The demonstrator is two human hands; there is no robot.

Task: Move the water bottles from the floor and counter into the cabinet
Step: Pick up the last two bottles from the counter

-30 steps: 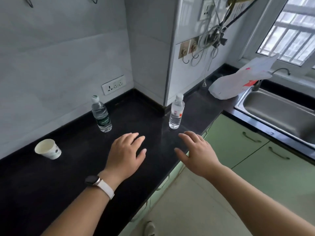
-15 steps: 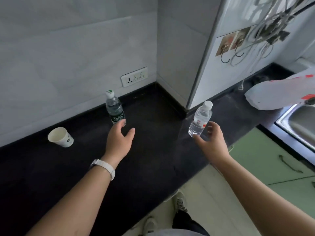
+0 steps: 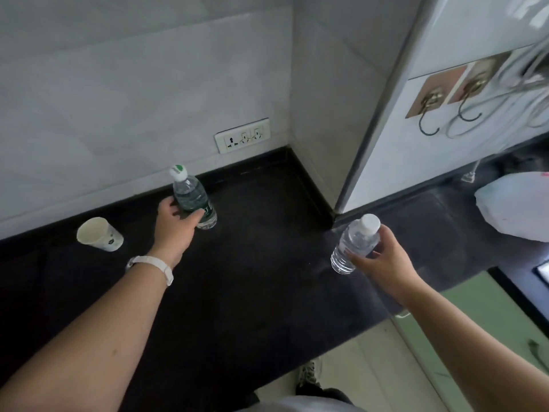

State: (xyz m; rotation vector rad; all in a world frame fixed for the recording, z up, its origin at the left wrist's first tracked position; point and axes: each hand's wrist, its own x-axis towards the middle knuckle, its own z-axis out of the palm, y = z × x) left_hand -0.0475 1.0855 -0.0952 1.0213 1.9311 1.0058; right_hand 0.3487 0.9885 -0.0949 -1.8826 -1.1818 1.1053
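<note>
Two small water bottles stand on the black counter [image 3: 261,263]. The green-labelled bottle [image 3: 191,197] with a white and green cap is near the back wall, and my left hand [image 3: 175,223] wraps around its lower half. The clear bottle [image 3: 355,243] with a white cap and a red mark stands nearer the counter's front, by the wall corner. My right hand [image 3: 383,258] grips its right side, thumb and fingers around the body. Green cabinet doors [image 3: 475,319] show below the counter at the right.
A white paper cup [image 3: 99,234] lies tipped on the counter left of my left hand. A white plastic bag [image 3: 514,205] sits at the right. A wall socket [image 3: 242,135] and metal hooks [image 3: 430,114] are on the walls. Pale floor and a shoe [image 3: 310,371] show below.
Both hands reached forward from the counter's front. The left hand closed around the green-labelled bottle, and the right hand closed on the clear bottle. The view has moved closer and leftward.
</note>
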